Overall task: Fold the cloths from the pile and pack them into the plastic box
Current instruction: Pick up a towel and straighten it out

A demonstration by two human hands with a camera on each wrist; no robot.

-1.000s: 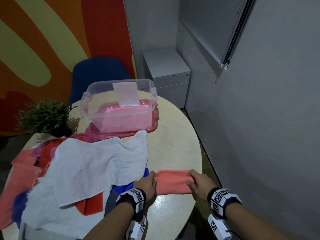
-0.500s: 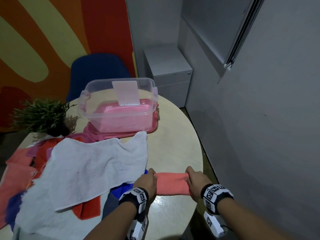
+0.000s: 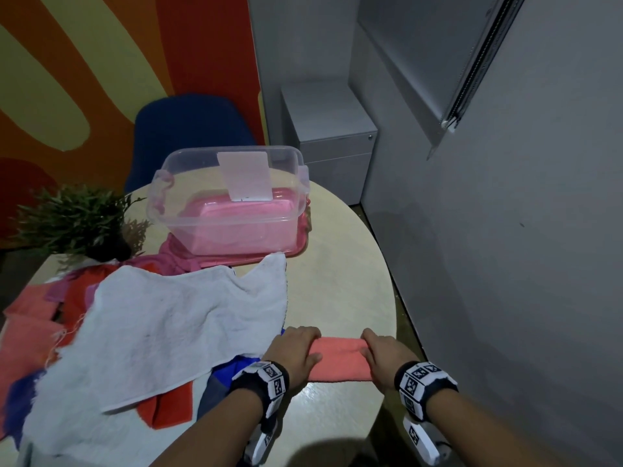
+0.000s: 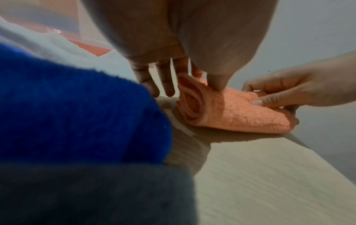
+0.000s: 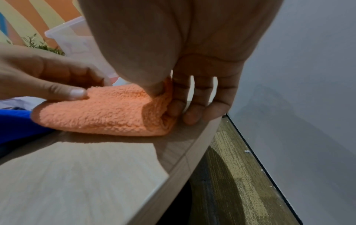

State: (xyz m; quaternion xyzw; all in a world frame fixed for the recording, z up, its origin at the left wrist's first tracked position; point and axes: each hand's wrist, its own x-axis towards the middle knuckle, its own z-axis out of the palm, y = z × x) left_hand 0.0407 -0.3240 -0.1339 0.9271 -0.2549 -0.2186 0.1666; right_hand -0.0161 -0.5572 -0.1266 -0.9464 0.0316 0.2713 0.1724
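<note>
Two hands held one salmon cloth (image 3: 338, 358), already folded into a narrow band, at the near edge of the round table (image 3: 337, 281). The band's long axis ran from 9 o'clock to 3 o'clock across the person's front. The left hand (image 3: 293, 348) pinched the 9 o'clock end, thumb on top and fingers curled behind, as the left wrist view showed; the right hand (image 3: 384, 357) pinched the 3 o'clock end in the same way, its fingertips (image 5: 190, 117) touching the table close to the rim. Each hand therefore sat directly over its own end, with the cloth's exposed middle lying between them, at 3 o'clock from the left hand and 9 o'clock from the right.

The plastic box (image 3: 229, 203), open-topped and with something pink already inside, stood at 11 o'clock from the hands, well apart, across bare tabletop. It lay nearer the left hand than the right. Judged from this layout, the next fold would bring one end across to the other along the band's axis, and the carry to the box would run away from the person and slightly leftward.

The pile lay at 9 to 10 o'clock: a white towel (image 3: 175, 325) spread over red, blue and pink cloths, the blue cloth (image 4: 73, 109) just beside the left hand
</note>
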